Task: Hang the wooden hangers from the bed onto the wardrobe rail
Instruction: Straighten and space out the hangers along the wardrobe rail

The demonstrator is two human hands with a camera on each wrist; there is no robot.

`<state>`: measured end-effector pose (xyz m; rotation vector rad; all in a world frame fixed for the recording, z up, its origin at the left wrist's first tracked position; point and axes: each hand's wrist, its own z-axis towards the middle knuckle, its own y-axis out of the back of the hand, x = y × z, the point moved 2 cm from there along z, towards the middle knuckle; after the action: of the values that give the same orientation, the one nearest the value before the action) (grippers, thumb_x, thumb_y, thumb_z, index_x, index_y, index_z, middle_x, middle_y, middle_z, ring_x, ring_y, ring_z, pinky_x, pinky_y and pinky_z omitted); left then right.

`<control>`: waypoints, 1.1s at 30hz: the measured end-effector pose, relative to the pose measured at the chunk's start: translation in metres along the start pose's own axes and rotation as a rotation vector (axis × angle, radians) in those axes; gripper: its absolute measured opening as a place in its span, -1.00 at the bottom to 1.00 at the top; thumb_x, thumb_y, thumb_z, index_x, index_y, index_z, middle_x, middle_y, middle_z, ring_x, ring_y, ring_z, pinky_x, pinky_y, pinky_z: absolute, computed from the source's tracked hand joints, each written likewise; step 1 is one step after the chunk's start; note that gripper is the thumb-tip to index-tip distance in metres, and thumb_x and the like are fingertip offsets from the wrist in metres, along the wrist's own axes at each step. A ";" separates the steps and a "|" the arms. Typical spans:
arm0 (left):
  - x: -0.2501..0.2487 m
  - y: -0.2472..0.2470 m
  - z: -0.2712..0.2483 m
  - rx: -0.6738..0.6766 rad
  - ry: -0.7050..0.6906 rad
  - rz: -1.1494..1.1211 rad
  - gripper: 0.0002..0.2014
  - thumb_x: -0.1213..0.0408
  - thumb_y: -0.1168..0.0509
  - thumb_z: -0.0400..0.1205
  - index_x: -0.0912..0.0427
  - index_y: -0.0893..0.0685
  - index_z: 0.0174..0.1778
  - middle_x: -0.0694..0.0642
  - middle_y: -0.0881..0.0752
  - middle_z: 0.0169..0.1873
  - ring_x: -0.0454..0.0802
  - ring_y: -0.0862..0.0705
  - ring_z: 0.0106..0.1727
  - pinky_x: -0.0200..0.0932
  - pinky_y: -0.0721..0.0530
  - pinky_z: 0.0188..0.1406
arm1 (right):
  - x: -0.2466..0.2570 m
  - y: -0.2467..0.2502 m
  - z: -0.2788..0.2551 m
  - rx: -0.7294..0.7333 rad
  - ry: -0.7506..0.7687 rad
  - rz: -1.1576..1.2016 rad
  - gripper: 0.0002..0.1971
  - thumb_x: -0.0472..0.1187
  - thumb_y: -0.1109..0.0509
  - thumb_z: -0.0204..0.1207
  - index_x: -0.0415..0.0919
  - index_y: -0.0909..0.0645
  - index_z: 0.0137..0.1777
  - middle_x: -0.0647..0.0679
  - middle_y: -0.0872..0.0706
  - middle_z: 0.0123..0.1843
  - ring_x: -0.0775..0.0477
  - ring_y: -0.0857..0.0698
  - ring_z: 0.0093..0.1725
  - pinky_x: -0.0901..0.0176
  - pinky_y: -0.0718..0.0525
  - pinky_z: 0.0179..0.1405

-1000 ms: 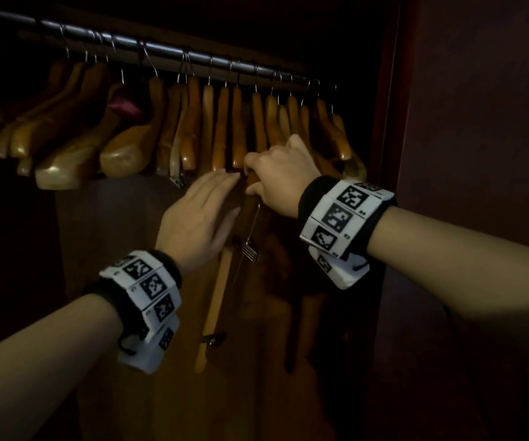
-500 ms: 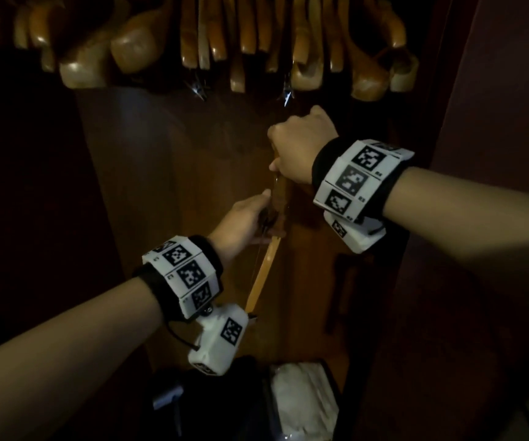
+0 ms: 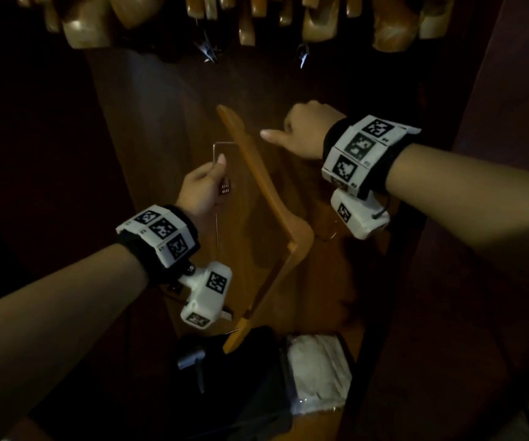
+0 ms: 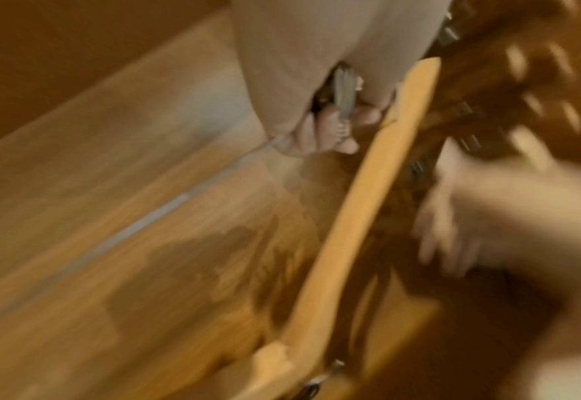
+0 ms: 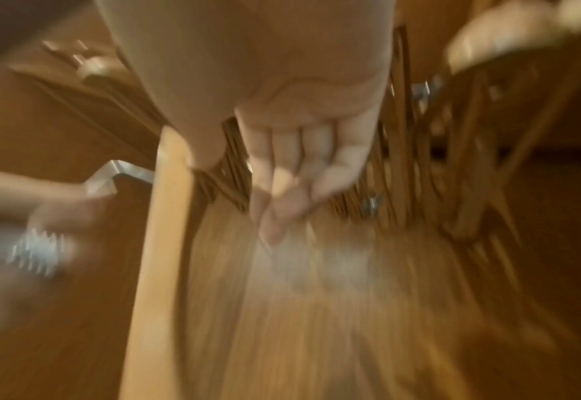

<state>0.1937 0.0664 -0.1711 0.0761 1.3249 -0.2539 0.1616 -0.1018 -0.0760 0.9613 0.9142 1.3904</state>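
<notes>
Nearest, below both hands on the wardrobe floor, lie a dark bag (image 3: 241, 386) and a pale folded packet in clear wrap (image 3: 319, 374); no writing on either can be read in this dim light. Above them the left hand (image 3: 204, 189) has its fingers (image 4: 326, 132) pinched on the thin metal bar (image 3: 216, 192) of a wooden hanger (image 3: 269, 198), right at a toothed clip (image 3: 225, 188) on that bar. The hanger stands on end, its wooden arm running up just to the right of those fingers and its lower end dipping toward the bag; I would guess it is held by the bar so it can be turned upright and its hook freed, though the hook itself is hard to make out. The right hand (image 3: 307, 132) is on the far side of the wood, holding nothing, its fingers (image 5: 292, 167) loosely bent and its thumb pointing toward the hanger's top end, probably ready to take it. Both wrists wear bands of black-and-white square code tags (image 3: 357, 148); they carry patterns, not legible words. Farthest, above both hands, the lower ends of the hung hangers (image 3: 257, 17) crowd the top edge; the rail is out of sight, so this one is not yet hung.
</notes>
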 end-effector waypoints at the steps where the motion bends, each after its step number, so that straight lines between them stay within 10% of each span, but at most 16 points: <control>1: 0.000 0.005 0.001 0.006 0.000 -0.039 -0.63 0.02 -0.13 0.71 0.06 -0.51 -0.40 0.01 -0.58 -0.44 -0.18 -0.44 -0.58 -0.27 -0.37 -0.55 | -0.002 -0.009 0.001 0.070 -0.015 -0.016 -0.41 0.31 -0.06 0.58 -0.23 -0.41 -0.36 -0.14 -0.56 -0.18 -0.21 -0.65 0.00 0.07 -0.53 -0.10; 7: -0.011 0.032 0.001 -0.024 -0.032 -0.253 -0.63 0.02 -0.02 0.75 0.09 -0.43 -0.33 0.05 -0.52 -0.40 -0.19 -0.31 -0.58 -0.35 -0.25 -0.59 | -0.005 -0.056 -0.003 0.445 -0.112 -0.067 -0.33 0.36 0.02 0.57 -0.29 -0.55 -0.18 -0.23 -0.53 -0.28 -0.17 -0.54 -0.31 -0.02 -0.60 0.04; 11: -0.019 0.044 0.001 0.059 -0.055 -0.317 -0.63 -0.01 0.00 0.74 0.09 -0.45 -0.32 0.01 -0.54 -0.45 -0.21 -0.31 -0.61 -0.38 -0.28 -0.64 | -0.006 -0.096 -0.001 0.600 -0.224 0.329 -0.11 0.44 -0.10 0.44 -0.29 -0.30 0.53 -0.21 -0.58 0.37 -0.15 -0.65 0.24 -0.01 -0.60 0.23; 15: -0.030 0.048 -0.005 0.104 -0.040 -0.310 -0.63 0.01 0.01 0.74 0.10 -0.44 -0.32 -0.01 -0.55 -0.51 -0.22 -0.30 -0.65 -0.38 -0.26 -0.62 | 0.025 -0.118 0.006 0.600 -0.314 0.914 -0.23 0.10 -0.35 0.52 -0.35 -0.18 0.56 -0.19 -0.61 0.39 -0.11 -0.58 0.38 -0.07 -0.49 0.25; 20: -0.031 0.079 -0.019 0.112 0.061 -0.192 -0.61 -0.01 0.03 0.74 0.09 -0.51 -0.28 -0.01 -0.56 -0.51 -0.21 -0.32 -0.63 -0.34 -0.22 -0.57 | 0.085 -0.136 0.020 0.644 -0.223 0.800 -0.56 -0.02 -0.42 0.51 -0.34 -0.52 0.23 -0.15 -0.70 0.26 -0.13 -0.62 0.34 0.10 -0.49 -0.01; 23: -0.030 0.104 -0.033 0.146 0.192 -0.121 -0.58 -0.07 0.06 0.73 0.08 -0.55 -0.24 -0.03 -0.54 -0.49 -0.23 -0.31 -0.61 -0.35 -0.30 -0.52 | 0.120 -0.161 0.021 0.782 -0.109 0.762 -0.39 0.15 -0.42 0.45 -0.40 -0.54 0.23 -0.02 -0.80 -0.06 0.02 -0.76 0.06 0.14 -0.63 0.03; 27: -0.030 0.119 -0.053 0.188 0.295 -0.129 -0.58 -0.06 0.04 0.72 0.10 -0.58 -0.21 0.03 -0.54 -0.44 -0.21 -0.32 -0.59 -0.34 -0.38 -0.52 | 0.162 -0.176 0.007 0.881 0.045 0.749 -0.54 0.02 -0.35 0.56 -0.34 -0.57 0.28 -0.16 -0.76 0.14 -0.02 -0.73 0.09 0.41 -0.59 -0.42; 29: -0.032 0.123 -0.059 0.196 0.317 -0.097 -0.60 -0.06 0.04 0.72 0.11 -0.57 -0.17 0.03 -0.54 -0.41 -0.20 -0.33 -0.57 -0.34 -0.39 -0.52 | 0.171 -0.179 0.005 0.900 0.050 0.785 -0.75 -0.14 -0.37 0.57 -0.25 -0.64 0.16 -0.16 -0.76 0.13 -0.03 -0.74 0.01 0.31 -0.66 -0.33; 33: -0.036 0.131 -0.062 0.165 0.335 0.022 -0.58 -0.04 0.06 0.74 0.11 -0.57 -0.21 0.04 -0.52 -0.40 -0.21 -0.30 -0.55 -0.34 -0.30 -0.50 | 0.176 -0.180 0.004 0.931 0.060 0.744 -0.50 -0.24 -0.40 0.55 -0.24 -0.42 0.47 -0.19 -0.64 0.34 -0.15 -0.64 0.30 0.15 -0.68 -0.11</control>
<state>0.1571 0.2104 -0.1636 0.2823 1.6324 -0.3421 0.2286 0.0810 -0.2355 2.1306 1.3644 1.5953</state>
